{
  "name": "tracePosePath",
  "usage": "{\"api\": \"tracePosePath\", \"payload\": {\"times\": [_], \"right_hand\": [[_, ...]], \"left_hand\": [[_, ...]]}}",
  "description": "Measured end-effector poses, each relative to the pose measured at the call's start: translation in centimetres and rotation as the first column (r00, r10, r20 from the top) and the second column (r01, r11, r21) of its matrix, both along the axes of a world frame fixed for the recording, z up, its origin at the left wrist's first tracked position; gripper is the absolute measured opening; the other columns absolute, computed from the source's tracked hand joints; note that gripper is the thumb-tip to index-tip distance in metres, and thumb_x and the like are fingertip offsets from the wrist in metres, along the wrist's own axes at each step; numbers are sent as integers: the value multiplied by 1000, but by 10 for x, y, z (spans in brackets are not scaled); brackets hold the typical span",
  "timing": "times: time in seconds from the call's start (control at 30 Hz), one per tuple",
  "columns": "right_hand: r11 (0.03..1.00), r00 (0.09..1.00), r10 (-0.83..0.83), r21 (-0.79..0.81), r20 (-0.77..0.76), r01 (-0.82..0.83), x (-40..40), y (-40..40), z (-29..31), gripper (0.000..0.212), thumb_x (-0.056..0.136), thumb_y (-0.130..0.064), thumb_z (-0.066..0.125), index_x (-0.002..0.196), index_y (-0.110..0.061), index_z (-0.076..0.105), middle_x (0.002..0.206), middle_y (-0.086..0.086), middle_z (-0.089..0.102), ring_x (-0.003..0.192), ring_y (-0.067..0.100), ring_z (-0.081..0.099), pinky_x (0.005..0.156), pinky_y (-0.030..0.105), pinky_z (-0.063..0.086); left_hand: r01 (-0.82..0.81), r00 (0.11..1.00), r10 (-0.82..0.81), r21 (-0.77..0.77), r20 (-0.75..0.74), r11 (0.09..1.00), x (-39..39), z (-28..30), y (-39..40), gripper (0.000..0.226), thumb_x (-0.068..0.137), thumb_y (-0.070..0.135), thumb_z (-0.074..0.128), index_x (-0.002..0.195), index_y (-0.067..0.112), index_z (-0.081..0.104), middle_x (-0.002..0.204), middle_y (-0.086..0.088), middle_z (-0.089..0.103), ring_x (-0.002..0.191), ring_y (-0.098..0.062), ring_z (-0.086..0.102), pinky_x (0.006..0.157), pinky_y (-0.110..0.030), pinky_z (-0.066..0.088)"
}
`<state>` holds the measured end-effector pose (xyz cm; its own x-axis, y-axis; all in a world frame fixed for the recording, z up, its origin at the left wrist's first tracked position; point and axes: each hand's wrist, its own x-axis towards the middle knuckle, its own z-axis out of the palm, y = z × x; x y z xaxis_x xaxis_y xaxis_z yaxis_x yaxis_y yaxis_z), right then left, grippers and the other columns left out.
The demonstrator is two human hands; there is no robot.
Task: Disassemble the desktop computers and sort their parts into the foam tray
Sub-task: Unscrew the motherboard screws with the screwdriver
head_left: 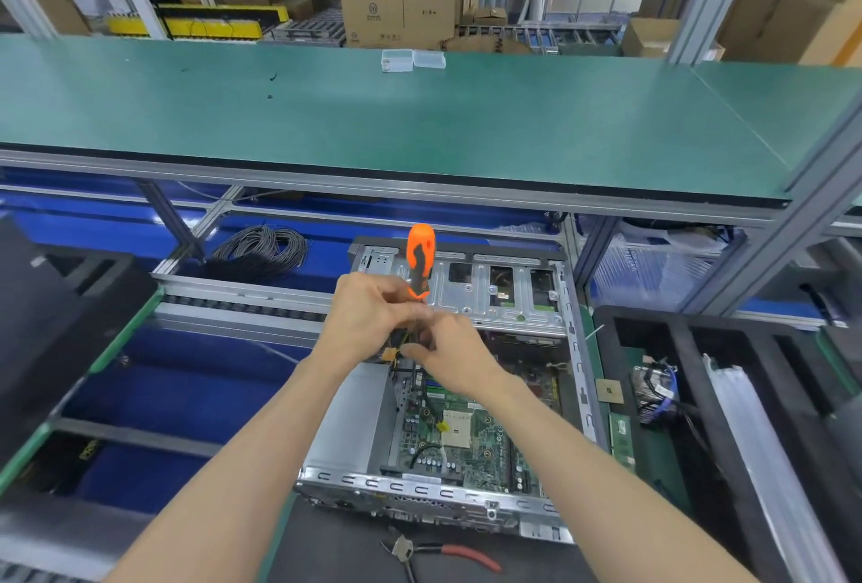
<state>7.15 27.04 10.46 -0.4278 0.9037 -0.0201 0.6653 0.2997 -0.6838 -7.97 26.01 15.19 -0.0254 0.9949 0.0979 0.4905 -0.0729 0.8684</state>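
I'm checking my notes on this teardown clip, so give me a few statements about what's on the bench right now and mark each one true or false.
1. The left hand holds an orange-handled screwdriver. True.
2. The computer case is closed, with its side panel on. False: it lies open and the motherboard shows.
3. Red-handled pliers lie in front of the case, nearer the person. True.
4. The right hand rests on the pliers. False: it is up over the case, against the left hand.
5. A coil of cable lies beyond the case, to the left. True.
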Motion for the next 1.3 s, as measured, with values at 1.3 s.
{"api": "tracePosePath", "payload": {"times": [1.3], "right_hand": [[978, 975, -192, 102, 111, 181, 101, -15, 5, 41, 106, -25, 45, 75, -3, 60, 68, 16, 62, 68, 35, 54, 68, 42, 44]], "left_hand": [[56, 960, 76, -452, 269, 890, 84, -105, -1, 26, 82, -10, 53, 78, 3, 76, 67, -9, 72, 60, -17, 65, 60, -28, 53]]}}
